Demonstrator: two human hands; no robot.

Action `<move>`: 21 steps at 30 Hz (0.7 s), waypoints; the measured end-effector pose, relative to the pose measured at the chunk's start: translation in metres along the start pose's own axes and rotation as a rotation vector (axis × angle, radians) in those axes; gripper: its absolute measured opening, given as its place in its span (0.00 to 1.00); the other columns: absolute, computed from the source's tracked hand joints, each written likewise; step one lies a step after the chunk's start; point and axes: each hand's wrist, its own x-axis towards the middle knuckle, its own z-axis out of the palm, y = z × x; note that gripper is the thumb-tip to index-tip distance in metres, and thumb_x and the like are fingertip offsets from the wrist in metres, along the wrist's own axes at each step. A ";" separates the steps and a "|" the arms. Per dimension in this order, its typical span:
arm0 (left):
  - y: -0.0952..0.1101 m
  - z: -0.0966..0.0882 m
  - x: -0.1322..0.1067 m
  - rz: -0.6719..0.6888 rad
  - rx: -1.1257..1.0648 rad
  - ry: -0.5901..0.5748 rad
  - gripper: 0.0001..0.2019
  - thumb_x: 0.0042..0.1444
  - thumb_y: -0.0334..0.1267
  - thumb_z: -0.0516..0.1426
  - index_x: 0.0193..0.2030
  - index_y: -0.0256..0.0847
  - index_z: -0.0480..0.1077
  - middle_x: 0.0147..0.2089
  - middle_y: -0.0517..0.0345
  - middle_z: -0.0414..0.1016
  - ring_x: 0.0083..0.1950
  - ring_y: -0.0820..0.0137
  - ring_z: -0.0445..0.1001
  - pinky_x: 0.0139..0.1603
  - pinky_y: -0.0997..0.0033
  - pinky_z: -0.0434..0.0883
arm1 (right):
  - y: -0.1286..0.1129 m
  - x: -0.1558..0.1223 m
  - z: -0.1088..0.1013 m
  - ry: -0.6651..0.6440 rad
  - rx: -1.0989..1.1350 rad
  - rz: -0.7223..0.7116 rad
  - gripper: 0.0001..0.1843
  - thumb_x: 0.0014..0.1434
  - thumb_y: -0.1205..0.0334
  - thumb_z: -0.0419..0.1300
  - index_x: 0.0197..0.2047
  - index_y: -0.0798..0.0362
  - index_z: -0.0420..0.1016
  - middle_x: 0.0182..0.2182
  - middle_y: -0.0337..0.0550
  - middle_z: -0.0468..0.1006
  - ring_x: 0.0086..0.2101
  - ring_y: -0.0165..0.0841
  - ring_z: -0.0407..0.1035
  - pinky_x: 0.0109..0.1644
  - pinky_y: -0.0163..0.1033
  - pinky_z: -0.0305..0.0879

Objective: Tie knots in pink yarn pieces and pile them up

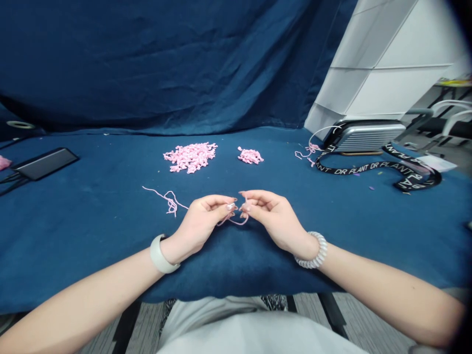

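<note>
1. pink cord: between the two hands, near the table's front edge; a slack loop hangs under the fingertips, and a loose, tangled tail lies left of the left hand.
2. just beyond, on the cloth: a larger pile of pink knotted pieces, with a smaller pile to its right, well apart from it.
3. surface: dark blue cloth, lightly creased, small specks scattered on it. a dark blue curtain hangs behind.
4. table, far left: flat black device with cables. far right: ribbed silver case.
5. room: white panels at upper right, chairs past them; grey striped floor below.
6. writing: black lanyard curls before the case, "dr plant" repeated in white letters.
7. pose: left hand and right hand face each other, fingertips near but apart, each pinching the cord between thumb and fingers. forearms angle inward; pale band on left wrist, coiled band on right.
</note>
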 end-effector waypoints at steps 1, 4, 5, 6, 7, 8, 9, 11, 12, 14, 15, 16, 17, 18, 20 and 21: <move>-0.001 0.000 0.000 0.002 -0.004 -0.015 0.10 0.47 0.38 0.63 0.36 0.36 0.75 0.29 0.55 0.74 0.29 0.76 0.67 0.30 0.76 0.62 | 0.001 0.000 0.002 -0.016 0.045 0.018 0.23 0.44 0.53 0.65 0.42 0.57 0.71 0.29 0.40 0.74 0.29 0.17 0.67 0.38 0.27 0.68; -0.005 0.000 0.000 0.013 -0.007 -0.049 0.09 0.49 0.38 0.62 0.35 0.35 0.76 0.29 0.54 0.74 0.29 0.75 0.67 0.30 0.75 0.61 | 0.003 0.000 0.004 -0.060 0.090 0.042 0.19 0.45 0.53 0.64 0.33 0.60 0.69 0.27 0.40 0.73 0.28 0.17 0.67 0.37 0.26 0.67; -0.007 0.000 0.000 0.015 -0.011 -0.052 0.09 0.49 0.38 0.62 0.36 0.35 0.75 0.29 0.54 0.74 0.30 0.75 0.67 0.30 0.75 0.61 | 0.003 0.000 0.004 -0.066 0.090 0.044 0.18 0.46 0.53 0.63 0.32 0.61 0.69 0.27 0.40 0.72 0.28 0.17 0.67 0.37 0.26 0.66; -0.008 0.000 0.001 0.017 -0.018 -0.054 0.09 0.50 0.38 0.62 0.36 0.36 0.75 0.29 0.54 0.74 0.29 0.75 0.67 0.30 0.75 0.61 | 0.003 0.000 0.004 -0.064 0.091 0.046 0.18 0.46 0.53 0.63 0.32 0.61 0.70 0.27 0.40 0.72 0.28 0.17 0.66 0.37 0.26 0.66; -0.008 0.000 0.001 0.018 -0.023 -0.057 0.09 0.50 0.38 0.62 0.36 0.36 0.75 0.29 0.54 0.74 0.29 0.75 0.67 0.30 0.75 0.61 | 0.003 0.000 0.005 -0.056 0.094 0.049 0.18 0.46 0.54 0.63 0.33 0.61 0.70 0.27 0.40 0.72 0.28 0.17 0.66 0.37 0.26 0.65; -0.009 0.000 0.001 0.018 -0.026 -0.062 0.08 0.50 0.38 0.61 0.36 0.36 0.75 0.29 0.54 0.74 0.29 0.76 0.66 0.30 0.75 0.61 | 0.002 0.000 0.005 -0.047 0.101 0.053 0.18 0.46 0.54 0.63 0.33 0.61 0.70 0.27 0.40 0.72 0.28 0.17 0.66 0.37 0.26 0.65; -0.009 0.000 0.001 0.020 -0.027 -0.068 0.08 0.50 0.38 0.61 0.36 0.36 0.76 0.29 0.54 0.74 0.29 0.76 0.66 0.30 0.75 0.61 | 0.002 0.000 0.005 -0.043 0.114 0.060 0.19 0.46 0.54 0.63 0.34 0.61 0.70 0.27 0.40 0.72 0.28 0.17 0.66 0.36 0.27 0.65; -0.008 0.001 0.001 0.025 -0.024 -0.085 0.08 0.51 0.37 0.61 0.35 0.36 0.76 0.29 0.54 0.75 0.29 0.76 0.66 0.31 0.75 0.61 | 0.002 -0.001 0.006 -0.047 0.159 0.078 0.20 0.45 0.55 0.64 0.37 0.60 0.68 0.27 0.39 0.71 0.27 0.17 0.65 0.36 0.27 0.65; -0.008 0.002 0.000 0.025 -0.024 -0.093 0.07 0.51 0.37 0.61 0.35 0.36 0.76 0.30 0.54 0.75 0.30 0.76 0.67 0.31 0.75 0.62 | 0.001 -0.001 0.006 -0.054 0.186 0.087 0.21 0.44 0.55 0.65 0.38 0.60 0.67 0.26 0.38 0.71 0.27 0.17 0.66 0.36 0.27 0.65; -0.007 0.003 -0.001 0.027 -0.024 -0.104 0.07 0.50 0.36 0.61 0.35 0.37 0.77 0.31 0.54 0.76 0.31 0.75 0.69 0.33 0.75 0.63 | 0.000 -0.001 0.007 -0.065 0.233 0.102 0.24 0.43 0.56 0.65 0.41 0.58 0.63 0.25 0.36 0.70 0.26 0.17 0.66 0.34 0.27 0.65; -0.007 0.004 -0.002 0.030 -0.018 -0.106 0.06 0.50 0.36 0.62 0.35 0.37 0.77 0.31 0.54 0.76 0.31 0.74 0.69 0.33 0.75 0.63 | 0.000 -0.001 0.007 -0.068 0.248 0.107 0.25 0.44 0.56 0.65 0.41 0.57 0.61 0.24 0.34 0.69 0.25 0.17 0.65 0.34 0.27 0.64; -0.008 0.005 -0.003 0.036 -0.007 -0.107 0.06 0.50 0.36 0.62 0.35 0.38 0.77 0.32 0.55 0.77 0.32 0.74 0.70 0.34 0.75 0.64 | 0.000 0.000 0.007 -0.073 0.257 0.109 0.25 0.44 0.56 0.65 0.42 0.56 0.59 0.23 0.33 0.68 0.24 0.17 0.65 0.33 0.26 0.64; -0.008 0.005 -0.003 0.044 0.005 -0.103 0.06 0.50 0.36 0.62 0.34 0.38 0.77 0.32 0.55 0.77 0.32 0.74 0.70 0.34 0.75 0.64 | 0.000 0.000 0.007 -0.078 0.262 0.108 0.26 0.44 0.56 0.65 0.42 0.56 0.58 0.22 0.33 0.68 0.24 0.17 0.65 0.32 0.26 0.64; -0.008 0.006 -0.004 0.051 0.014 -0.096 0.06 0.50 0.36 0.62 0.34 0.38 0.77 0.32 0.54 0.77 0.32 0.74 0.70 0.34 0.75 0.64 | -0.001 0.000 0.007 -0.086 0.264 0.106 0.26 0.45 0.56 0.64 0.42 0.56 0.57 0.22 0.32 0.67 0.23 0.17 0.64 0.32 0.26 0.63; -0.009 0.007 -0.005 0.053 0.011 -0.086 0.08 0.50 0.36 0.62 0.37 0.38 0.77 0.33 0.54 0.77 0.32 0.74 0.70 0.33 0.75 0.64 | -0.001 0.000 0.007 -0.106 0.256 0.092 0.26 0.46 0.56 0.64 0.43 0.55 0.56 0.22 0.32 0.67 0.23 0.16 0.64 0.31 0.26 0.64; -0.009 0.008 -0.006 0.052 -0.002 -0.083 0.09 0.50 0.36 0.62 0.38 0.38 0.77 0.33 0.53 0.77 0.32 0.73 0.70 0.33 0.75 0.64 | -0.001 0.000 0.006 -0.118 0.247 0.081 0.26 0.46 0.56 0.64 0.44 0.55 0.56 0.22 0.32 0.67 0.23 0.16 0.64 0.32 0.26 0.64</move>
